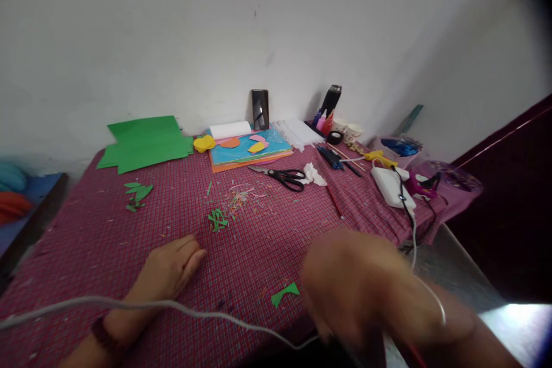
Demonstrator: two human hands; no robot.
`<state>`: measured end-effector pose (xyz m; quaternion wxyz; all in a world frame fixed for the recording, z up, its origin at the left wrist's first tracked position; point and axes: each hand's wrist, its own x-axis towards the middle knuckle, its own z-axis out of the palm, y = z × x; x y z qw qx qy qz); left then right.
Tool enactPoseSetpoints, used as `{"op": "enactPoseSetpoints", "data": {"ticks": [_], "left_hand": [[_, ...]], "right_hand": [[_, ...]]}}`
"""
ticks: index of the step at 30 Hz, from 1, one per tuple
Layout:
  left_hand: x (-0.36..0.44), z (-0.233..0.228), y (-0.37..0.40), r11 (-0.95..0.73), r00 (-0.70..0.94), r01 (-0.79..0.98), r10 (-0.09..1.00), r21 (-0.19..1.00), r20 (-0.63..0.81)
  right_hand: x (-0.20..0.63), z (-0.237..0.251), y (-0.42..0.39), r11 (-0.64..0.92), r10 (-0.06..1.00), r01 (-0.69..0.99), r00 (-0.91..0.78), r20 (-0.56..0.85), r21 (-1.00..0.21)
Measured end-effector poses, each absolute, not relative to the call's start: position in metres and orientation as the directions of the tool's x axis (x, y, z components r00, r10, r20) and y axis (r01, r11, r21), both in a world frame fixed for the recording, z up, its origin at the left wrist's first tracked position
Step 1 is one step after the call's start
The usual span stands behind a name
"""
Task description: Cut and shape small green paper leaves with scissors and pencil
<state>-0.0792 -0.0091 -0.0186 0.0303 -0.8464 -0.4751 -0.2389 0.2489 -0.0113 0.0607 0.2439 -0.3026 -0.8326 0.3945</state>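
My left hand [172,269] rests on the checked tablecloth with its fingers folded together, and nothing shows in it. Above it lie small heaps of green paper strips [218,219] and pencil-coloured shavings [238,200]. My right hand [357,282] is raised over the near right edge of the table, smeared by motion, so its fingers and anything in them cannot be made out. A green paper scrap [285,294] lies just left of it. Black-handled scissors [287,177] and a red pencil [335,202] lie farther back. Cut green leaves [138,192] are at the left.
Green sheets [149,144], yellow paper petals [204,143] and stacked coloured paper [241,155] line the back. A phone [260,109] leans on the wall. A yellow glue gun [380,158] and white power box [391,187] stand right. A white cable [172,303] crosses the foreground.
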Motion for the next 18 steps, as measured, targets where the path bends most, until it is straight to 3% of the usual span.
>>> {"op": "enactPoseSetpoints", "data": {"ticks": [3,5,6,7,12,14,18], "left_hand": [[-0.077,-0.019,-0.010,-0.575,0.498,0.809,0.781,0.123,0.376],[-0.076,-0.020,-0.010,-0.588,0.518,0.801,0.773,0.109,0.367],[-0.077,-0.021,-0.009,-0.596,0.523,0.796,0.764,0.102,0.379],[-0.078,-0.022,-0.009,-0.606,0.526,0.790,0.749,0.094,0.403],[-0.088,-0.029,-0.001,-0.707,0.586,0.707,0.614,0.038,0.529],[-0.089,-0.029,0.001,-0.731,0.609,0.683,0.586,0.024,0.534],[-0.082,-0.024,-0.002,-0.671,0.559,0.737,0.669,0.074,0.490]], "right_hand": [[0.248,0.063,0.069,0.567,0.724,0.372,-0.650,0.229,-0.735],[0.270,0.053,0.114,0.521,0.838,0.652,-0.512,0.186,-0.550],[0.287,0.048,0.132,0.429,0.902,0.797,-0.402,0.157,-0.425],[0.306,0.042,0.147,0.347,0.938,0.855,-0.308,0.161,-0.385],[0.388,0.024,0.169,0.052,0.983,0.959,0.000,0.183,-0.278],[0.399,0.018,0.168,0.016,0.986,0.971,0.025,0.165,-0.239],[0.387,0.013,0.171,0.077,0.984,0.983,-0.048,0.170,-0.166]]}}
